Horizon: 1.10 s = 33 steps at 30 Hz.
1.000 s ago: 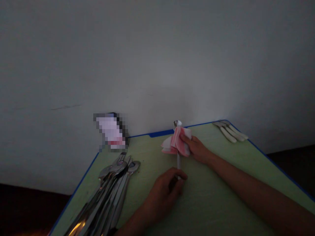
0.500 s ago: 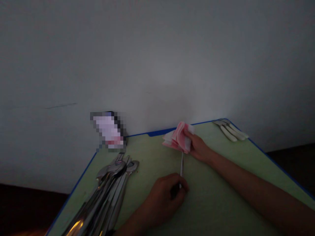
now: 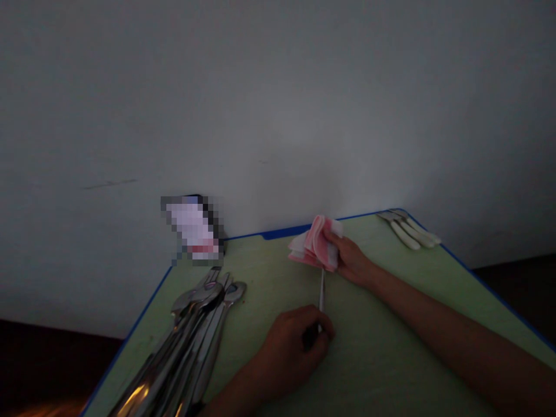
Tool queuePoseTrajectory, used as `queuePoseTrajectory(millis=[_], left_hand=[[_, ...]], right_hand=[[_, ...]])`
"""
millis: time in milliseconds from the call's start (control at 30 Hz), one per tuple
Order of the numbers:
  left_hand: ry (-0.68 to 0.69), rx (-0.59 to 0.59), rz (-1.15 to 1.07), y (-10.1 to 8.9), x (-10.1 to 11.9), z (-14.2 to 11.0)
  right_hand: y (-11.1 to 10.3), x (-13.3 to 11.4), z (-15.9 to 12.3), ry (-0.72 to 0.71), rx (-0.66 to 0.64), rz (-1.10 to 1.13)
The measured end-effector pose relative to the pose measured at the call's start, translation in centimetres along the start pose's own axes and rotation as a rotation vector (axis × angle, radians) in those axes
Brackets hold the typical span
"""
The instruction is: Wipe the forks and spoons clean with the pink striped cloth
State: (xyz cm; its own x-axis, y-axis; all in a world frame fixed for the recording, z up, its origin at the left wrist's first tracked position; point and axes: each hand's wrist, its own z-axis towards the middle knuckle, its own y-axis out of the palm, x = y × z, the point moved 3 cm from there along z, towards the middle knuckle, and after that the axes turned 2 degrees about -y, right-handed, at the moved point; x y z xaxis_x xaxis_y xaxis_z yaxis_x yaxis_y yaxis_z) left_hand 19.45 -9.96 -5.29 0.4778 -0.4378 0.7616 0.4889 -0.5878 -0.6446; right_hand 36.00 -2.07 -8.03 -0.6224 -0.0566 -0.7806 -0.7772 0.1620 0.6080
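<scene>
A folded pink-and-white cloth (image 3: pixel 315 246) is pinched in my right hand (image 3: pixel 355 262), near the far edge of the table. Out from under it comes the thin metal shank of a piece of cutlery (image 3: pixel 322 294). My left hand (image 3: pixel 289 341) is closed around the lower end of that piece. Its upper end is hidden by the cloth, so I cannot tell whether it is a fork, spoon or knife. On the left lies a heap of metal cutlery (image 3: pixel 204 324), with spoon bowls and fork tines showing at its far end.
Several white-handled pieces of cutlery (image 3: pixel 406 234) lie together at the far right corner. A phone-like device, blurred out (image 3: pixel 191 229), leans against the grey wall (image 3: pixel 286 104) at the far left. The green table (image 3: pixel 391 347) has a blue edge and meets the wall.
Both hands, the cloth and the cutlery keep almost the same positions. The view has shifted only very slightly.
</scene>
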Motion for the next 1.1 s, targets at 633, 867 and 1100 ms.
queuePoseTrajectory(millis=[633, 867, 1100], left_hand=[[0.005, -0.021, -0.008, -0.05, 0.1, 0.01], [-0.007, -0.016, -0.015, -0.03, 0.12, -0.04], [0.007, -0.014, -0.006, -0.08, 0.12, 0.0]], right_hand=[[0.34, -0.17, -0.33, 0.01, 0.006, -0.031], [0.29, -0.12, -0.3, 0.005, 0.015, -0.023], [0.17, -0.05, -0.23, -0.008, -0.009, -0.036]])
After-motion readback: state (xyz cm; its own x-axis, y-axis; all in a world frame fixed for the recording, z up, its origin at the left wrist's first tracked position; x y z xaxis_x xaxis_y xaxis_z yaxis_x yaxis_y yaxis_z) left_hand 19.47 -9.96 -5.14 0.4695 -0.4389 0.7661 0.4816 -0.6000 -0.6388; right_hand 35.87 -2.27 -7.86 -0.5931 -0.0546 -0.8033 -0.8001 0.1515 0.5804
